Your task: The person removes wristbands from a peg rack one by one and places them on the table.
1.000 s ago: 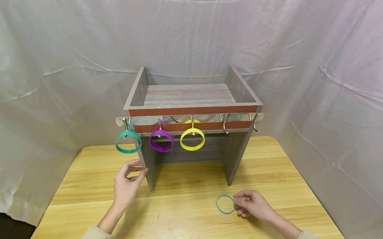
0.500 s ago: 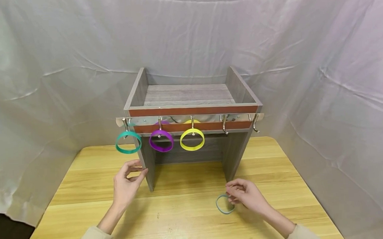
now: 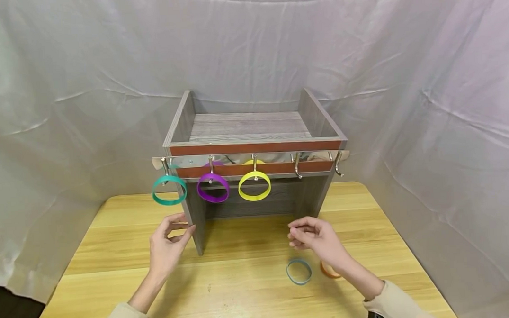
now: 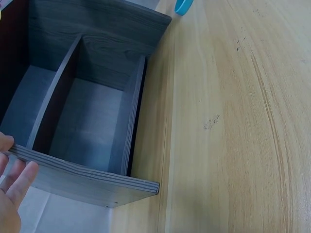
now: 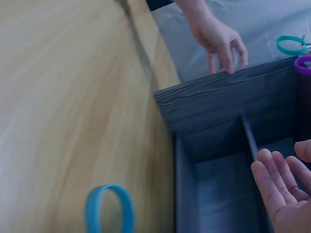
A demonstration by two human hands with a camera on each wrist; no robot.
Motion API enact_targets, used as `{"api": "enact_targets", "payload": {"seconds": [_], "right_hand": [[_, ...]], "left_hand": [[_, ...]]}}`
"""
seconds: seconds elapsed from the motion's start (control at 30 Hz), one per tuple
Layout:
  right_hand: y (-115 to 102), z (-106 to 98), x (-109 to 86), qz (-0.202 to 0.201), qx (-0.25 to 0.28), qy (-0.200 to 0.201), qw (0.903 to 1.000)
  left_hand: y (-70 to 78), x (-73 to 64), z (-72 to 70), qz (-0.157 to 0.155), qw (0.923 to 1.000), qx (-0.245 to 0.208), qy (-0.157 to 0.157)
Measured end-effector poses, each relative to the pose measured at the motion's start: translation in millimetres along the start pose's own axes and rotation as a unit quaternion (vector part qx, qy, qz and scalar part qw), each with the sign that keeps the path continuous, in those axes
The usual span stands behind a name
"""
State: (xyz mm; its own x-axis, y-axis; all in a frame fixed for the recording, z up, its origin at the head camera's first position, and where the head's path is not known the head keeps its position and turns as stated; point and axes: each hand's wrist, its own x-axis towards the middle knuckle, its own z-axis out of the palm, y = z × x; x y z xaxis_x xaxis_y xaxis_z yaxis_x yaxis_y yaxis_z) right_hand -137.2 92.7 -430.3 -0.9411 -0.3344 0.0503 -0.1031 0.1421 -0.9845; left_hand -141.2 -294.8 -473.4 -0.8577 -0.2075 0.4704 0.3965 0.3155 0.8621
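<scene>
My left hand (image 3: 167, 243) grips the front edge of the left side panel (image 4: 87, 170) of a grey wooden shelf (image 3: 254, 142), thumb on one side and fingers on the other. In front of the shelf's right part, my right hand (image 3: 315, 237) hovers with loosely bent fingers and holds nothing. The right wrist view shows its fingers relaxed. A thin blue wristband (image 3: 299, 283) lies on the table just below that hand. Partly hidden under the right forearm is an orange wristband (image 3: 330, 276).
Along the shelf's front runs a metal hook rail (image 3: 275, 157). Teal (image 3: 169, 203), purple (image 3: 213, 200) and yellow (image 3: 255, 198) wristbands hang from its left and middle hooks. Two more hooks (image 3: 298, 165) stick out at the right. Grey cloth (image 3: 249, 45) surrounds the wooden table (image 3: 243, 297).
My right hand has moved from the blue wristband's edge forward and left, toward the shelf. The blue wristband stays on the table, and the orange one has come into view. My left hand keeps its grip.
</scene>
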Motion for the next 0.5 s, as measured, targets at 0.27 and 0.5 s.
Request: {"api": "enact_targets", "payload": {"seconds": [0.27,0.5], "right_hand": [[-21.7,4.6,7.1,-0.064,0.019,0.018,0.9976],[-36.1,9.0,11.4,-0.108,0.026,0.036,0.9931]], "left_hand": [[-0.4,-0.3,-0.1,0.001,1.0000,0.001,-0.001],[-0.4,0.2,-0.2,0.001,1.0000,-0.001,-0.001]]}}
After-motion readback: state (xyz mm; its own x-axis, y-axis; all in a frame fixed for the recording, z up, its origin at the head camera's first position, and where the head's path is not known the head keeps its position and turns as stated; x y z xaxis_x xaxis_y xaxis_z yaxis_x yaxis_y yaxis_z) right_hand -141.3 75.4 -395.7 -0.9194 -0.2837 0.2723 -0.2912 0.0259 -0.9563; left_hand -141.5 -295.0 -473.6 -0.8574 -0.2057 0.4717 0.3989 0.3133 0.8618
